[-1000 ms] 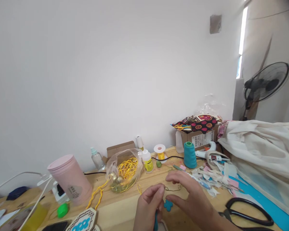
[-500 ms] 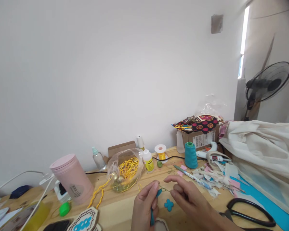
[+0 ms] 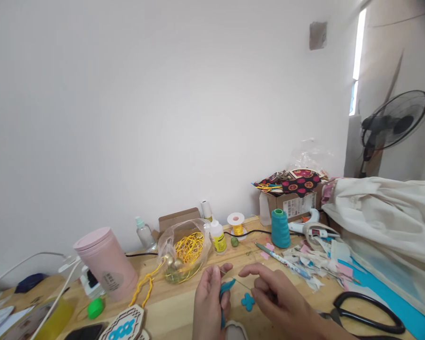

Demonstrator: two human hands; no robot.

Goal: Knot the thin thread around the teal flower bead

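Head view: left hand (image 3: 209, 297) closed on folded blue fabric piece (image 3: 227, 286); thin olive thread (image 3: 242, 284) runs from its tip to right hand (image 3: 281, 293), thumb and curled fingers pinching thread, index stretched out; flat blue four-lobed flower (image 3: 248, 302) on pale wooden table (image 3: 173, 307) between hands

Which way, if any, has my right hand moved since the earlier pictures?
Yes: slightly toward you, down the picture. Your right hand now sits a little farther from the teal thread cone.
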